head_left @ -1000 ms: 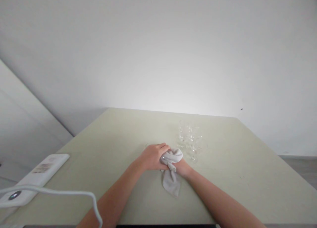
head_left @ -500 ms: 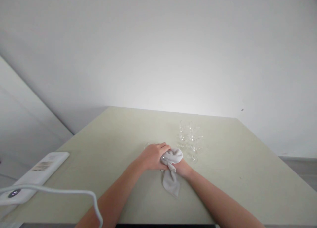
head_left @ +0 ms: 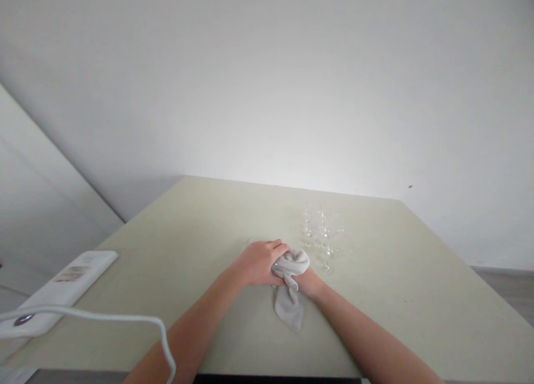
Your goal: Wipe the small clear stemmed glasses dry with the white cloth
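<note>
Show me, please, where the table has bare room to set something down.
Bare tabletop shows right of the clear stemmed glasses, toward the table's right edge. Another patch lies between the long white object and the left hand. The middle is crowded: that hand meets the right hand at the pale grey cloth, close beside the glasses.

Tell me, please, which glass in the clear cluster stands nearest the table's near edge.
The front glass, right of the cloth: its round foot sits closer to that edge than the other glasses.
</note>
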Tool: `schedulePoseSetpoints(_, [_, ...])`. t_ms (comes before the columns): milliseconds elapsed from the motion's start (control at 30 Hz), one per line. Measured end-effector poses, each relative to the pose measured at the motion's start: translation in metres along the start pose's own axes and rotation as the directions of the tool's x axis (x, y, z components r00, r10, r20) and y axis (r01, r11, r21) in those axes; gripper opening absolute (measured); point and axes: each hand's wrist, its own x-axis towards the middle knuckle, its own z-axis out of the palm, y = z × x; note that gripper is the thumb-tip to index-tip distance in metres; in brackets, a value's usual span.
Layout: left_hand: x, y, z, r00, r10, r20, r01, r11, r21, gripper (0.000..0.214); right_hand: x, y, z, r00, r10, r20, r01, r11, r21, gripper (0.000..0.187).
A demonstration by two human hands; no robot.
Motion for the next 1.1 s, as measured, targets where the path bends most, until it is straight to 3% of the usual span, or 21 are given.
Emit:
schedulePoseSetpoints(133, [-0.0004,0.0001,-0.0004,1.000,0.008,0.004,-0.008,1.000,0.011,0.060,0.0014,-0.0004,-0.0008,0.997,-0.062,0.041,0.065,0.993,-0.097,0.006])
schedulePoseSetpoints(267, [-0.0012,0.0008,-0.0009,1.000,0.012,0.002,-0.012,0.999,0.035,0.063,0.0006,-0.0014,-0.0007,0.988,-0.133,0.084,0.146,0.974,-0.173,0.014])
schedulePoseSetpoints(1100, [-0.0014,0.0010,-0.0009,0.999,0.033,0.005,-0.034,0.998,0.058,0.062,-0.0009,-0.0065,0.0009,1.000,-0.012,0.024,0.013,0.998,-0.060,0.020])
